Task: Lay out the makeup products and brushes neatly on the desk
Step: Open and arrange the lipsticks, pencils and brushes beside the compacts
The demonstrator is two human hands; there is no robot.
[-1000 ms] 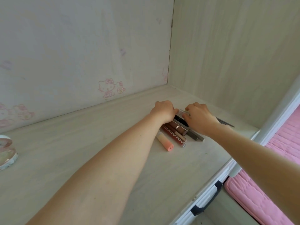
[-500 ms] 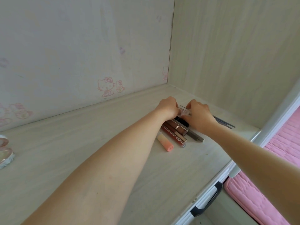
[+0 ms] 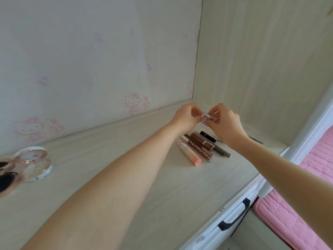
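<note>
The left hand and right hand pinch opposite ends of a small clear-capped tube, probably lip gloss, held crosswise in the air. The row of tubes lies just below on the desk, long axes angled toward the right hand, which is nearer.

The pale wood-grain laminate surface looks matt and smooth, and the wood-grain side panel has the same dull finish. The white back wall is matt, with faded pink cartoon prints. The small clear plastic case in the grip of both hands looks glossy. The peach-to-orange plastic tube has a soft satin sheen; the dark red tube with white lettering is shiny. The brown tube with a metallic band gleams at the band. The round white compact with rose-gold rim is glossy, its rim metallic. The pink quilted fabric looks soft and textured. The black drawer handle is matt.
</note>
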